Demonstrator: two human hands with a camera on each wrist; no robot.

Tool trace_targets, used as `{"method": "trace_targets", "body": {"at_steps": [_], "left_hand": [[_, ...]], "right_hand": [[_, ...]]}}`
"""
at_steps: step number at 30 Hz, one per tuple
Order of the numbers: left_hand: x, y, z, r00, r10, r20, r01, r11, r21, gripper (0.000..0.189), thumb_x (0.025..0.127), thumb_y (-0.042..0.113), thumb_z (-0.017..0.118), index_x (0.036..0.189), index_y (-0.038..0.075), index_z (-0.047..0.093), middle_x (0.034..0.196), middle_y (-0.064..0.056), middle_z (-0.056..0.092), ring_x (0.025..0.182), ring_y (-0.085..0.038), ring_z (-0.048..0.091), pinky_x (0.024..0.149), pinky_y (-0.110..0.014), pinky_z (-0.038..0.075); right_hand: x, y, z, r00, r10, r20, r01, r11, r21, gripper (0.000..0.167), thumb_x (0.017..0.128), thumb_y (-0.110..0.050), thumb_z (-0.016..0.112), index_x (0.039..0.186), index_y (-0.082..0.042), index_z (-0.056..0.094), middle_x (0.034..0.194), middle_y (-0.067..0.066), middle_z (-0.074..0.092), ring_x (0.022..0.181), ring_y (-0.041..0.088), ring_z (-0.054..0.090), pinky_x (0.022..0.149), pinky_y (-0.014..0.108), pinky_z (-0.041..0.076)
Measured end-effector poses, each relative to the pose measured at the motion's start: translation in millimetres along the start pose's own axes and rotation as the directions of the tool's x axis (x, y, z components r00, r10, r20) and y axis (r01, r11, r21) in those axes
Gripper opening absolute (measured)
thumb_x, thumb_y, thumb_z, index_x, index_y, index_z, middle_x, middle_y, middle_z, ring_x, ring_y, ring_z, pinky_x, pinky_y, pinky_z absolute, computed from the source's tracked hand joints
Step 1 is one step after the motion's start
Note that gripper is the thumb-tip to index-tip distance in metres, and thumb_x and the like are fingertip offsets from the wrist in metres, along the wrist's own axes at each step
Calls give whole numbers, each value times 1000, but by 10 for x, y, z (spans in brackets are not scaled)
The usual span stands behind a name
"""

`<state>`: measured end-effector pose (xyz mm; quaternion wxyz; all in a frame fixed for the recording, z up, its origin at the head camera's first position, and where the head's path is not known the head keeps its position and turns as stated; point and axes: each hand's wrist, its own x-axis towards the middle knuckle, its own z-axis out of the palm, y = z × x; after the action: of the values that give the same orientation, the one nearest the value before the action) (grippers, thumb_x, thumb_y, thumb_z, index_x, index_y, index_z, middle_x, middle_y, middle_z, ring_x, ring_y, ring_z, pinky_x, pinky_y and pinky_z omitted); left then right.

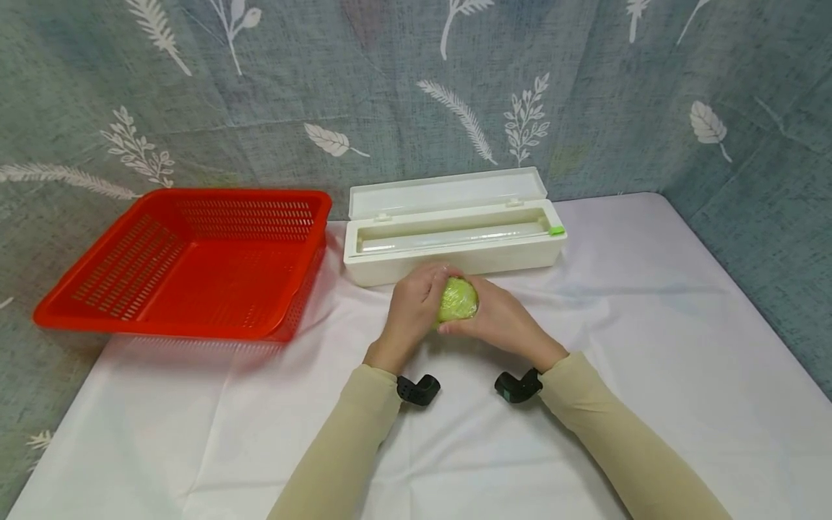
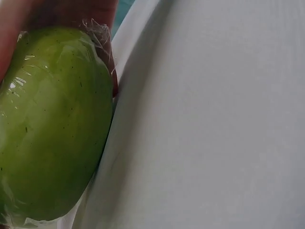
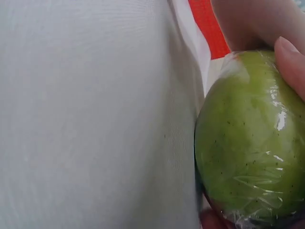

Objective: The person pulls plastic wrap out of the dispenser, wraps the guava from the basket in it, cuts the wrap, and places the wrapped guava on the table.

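A green mango (image 1: 457, 300) in clear plastic wrap is held between both hands, in front of the white box. My left hand (image 1: 411, 303) grips its left side, the fingers reaching over the far end. From the right, my right hand (image 1: 505, 315) curls round it, with the thumb on the near side. In the left wrist view the speckled skin of the mango (image 2: 55, 124) shows through tight, shiny film, and a loose crumpled bit of wrap (image 2: 97, 33) sticks up at its upper end. The right wrist view shows wrinkled film over the lower part of the mango (image 3: 252, 143).
Behind the hands stands a white cling film dispenser (image 1: 455, 260), its lid (image 1: 448, 193) raised, a film roll (image 1: 455, 237) inside and a green piece (image 1: 556, 231) at the right end. At left is a red slotted basket (image 1: 286, 318). White cloth (image 1: 650, 347) covers the table; a leaf-patterned curtain (image 1: 390, 94) hangs behind.
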<state>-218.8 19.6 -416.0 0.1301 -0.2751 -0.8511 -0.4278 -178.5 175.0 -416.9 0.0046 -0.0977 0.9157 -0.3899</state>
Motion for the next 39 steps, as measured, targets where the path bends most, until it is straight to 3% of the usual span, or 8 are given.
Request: {"method": "trace_targets", "body": {"at_steps": [5,11,17,21,25,28,33,39], "left_hand": [[13,-7,-48,987,134,85,-143,984,109,33,96,31,36,101,16,65,107,5,61,107,-8,49,93,-22,34],[21,-21,-61,945,294,142,-315,936,156,33,96,32,39,107,15,65,110,3,59,109,-12,47,96,-24,31],[4,-22,-83,922,334,194,-362,922,135,35,91,45,43,112,26,63,112,10,55,111,-8,42,93,-26,33],[22,-12,-94,889,399,226,-436,889,143,31,91,41,46,112,25,64,115,10,55,112,-9,42,94,-26,32],[38,6,-99,862,437,255,-484,860,161,29,93,34,45,113,23,64,118,6,55,112,-13,43,96,-27,31],[44,12,-106,875,401,269,-450,880,151,29,92,35,47,114,24,63,118,7,54,113,-12,42,95,-27,31],[36,-32,-122,914,293,279,-330,939,95,34,84,44,57,114,29,62,118,14,53,113,-6,38,93,-25,31],[35,-75,-151,924,258,284,-282,958,46,40,79,48,61,115,30,61,119,16,52,112,-5,38,92,-24,32]], "right_hand": [[9,-1,-10,999,50,5,-50,999,8,95,53,-71,66,129,-19,43,101,-6,55,85,11,51,70,30,41],[33,19,-43,991,124,52,-126,992,26,95,53,-72,65,126,-15,43,98,-1,57,82,15,53,67,31,42],[31,44,-65,985,136,106,-144,987,75,90,57,-70,65,129,-21,40,121,-3,50,103,15,49,83,35,40],[40,61,-64,986,99,136,-120,980,156,84,63,-61,68,132,-24,38,126,-7,46,109,13,45,88,35,38],[61,84,-45,986,40,163,-91,943,319,77,68,-46,72,131,-19,36,125,-5,46,109,13,46,89,34,38],[67,93,-35,986,29,164,-92,918,385,79,69,-40,74,132,-15,34,126,-1,44,109,15,46,90,35,38],[56,96,-9,986,88,145,-131,936,326,89,66,-46,74,135,-15,28,124,1,44,105,17,47,86,35,39],[43,85,13,990,49,129,-93,926,365,87,67,-41,75,136,-16,28,120,1,46,98,16,52,80,32,44]]}}
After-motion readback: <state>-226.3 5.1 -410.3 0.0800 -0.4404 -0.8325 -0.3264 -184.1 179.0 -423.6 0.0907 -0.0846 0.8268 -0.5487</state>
